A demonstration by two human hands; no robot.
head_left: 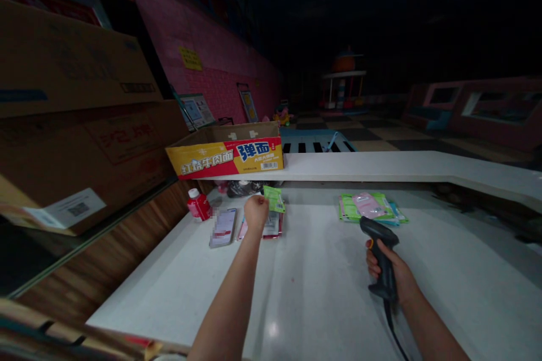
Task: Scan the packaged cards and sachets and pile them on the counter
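Note:
My left hand [256, 212] is closed on the edge of a small green packet [275, 199], raised over a pile of flat packets [273, 228] on the white counter. Just left of that pile lies a phone [223, 228] with its screen lit. A red bottle with a white cap [198, 205] stands behind the phone. My right hand [392, 271] grips the handle of a black barcode scanner [383, 256], its cord trailing toward me. Beyond the scanner's head rests a second stack of green, blue and pink packets [370, 207].
A yellow and red open carton [228, 152] sits on the raised white ledge [381, 166] along the back. Large cardboard boxes [84, 141] are piled at the left. Dark bundled items [245, 188] lie under the ledge. Past it are a checkered floor and play structures.

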